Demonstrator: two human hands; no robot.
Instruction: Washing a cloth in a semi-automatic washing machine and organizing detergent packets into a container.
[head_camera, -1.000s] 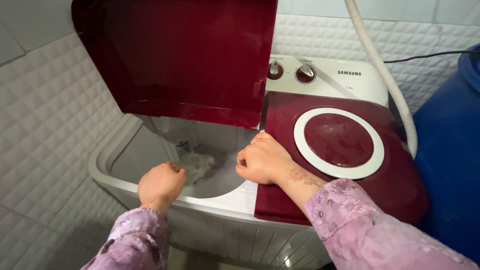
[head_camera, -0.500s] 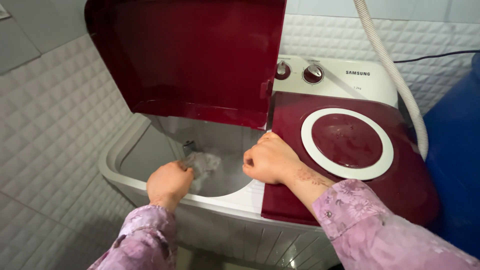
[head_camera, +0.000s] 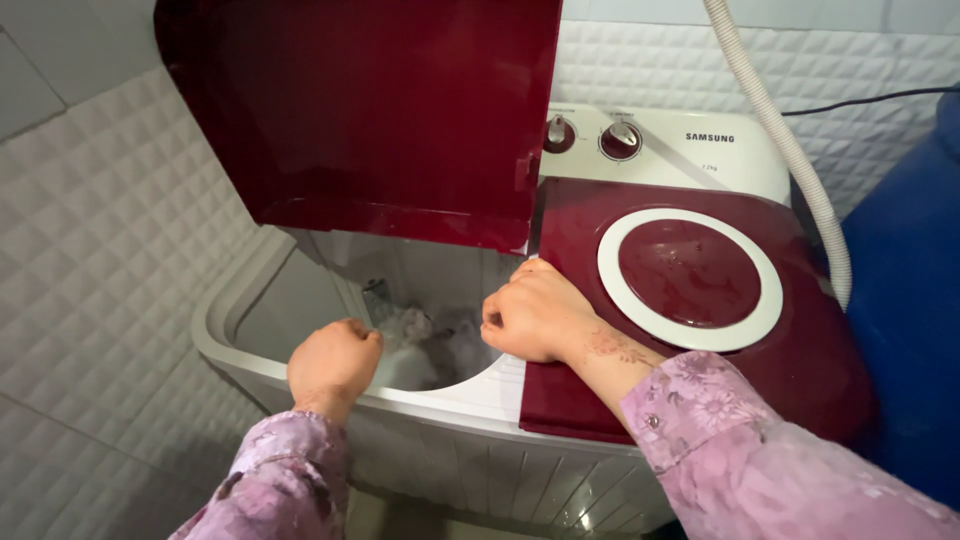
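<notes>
My left hand (head_camera: 330, 365) is a closed fist at the front rim of the open wash tub (head_camera: 235, 345), its fingers closed on the edge of a wet grey cloth (head_camera: 420, 338) that lies inside the tub. My right hand (head_camera: 535, 315) rests with curled fingers on the left edge of the dark red spinner cover (head_camera: 800, 360), beside the tub opening. The dark red wash lid (head_camera: 370, 110) stands raised above the tub. Both arms wear pink flowered sleeves.
Two knobs (head_camera: 590, 135) sit on the white control panel at the back. A ribbed grey hose (head_camera: 790, 150) runs down the machine's right side. A large blue barrel (head_camera: 910, 290) stands at the right. White textured tile walls close in on the left and behind.
The grey cloth has dropped lower into the tub and spread out. My left hand shifted slightly along the rim; my right hand has stayed on the cover edge.
</notes>
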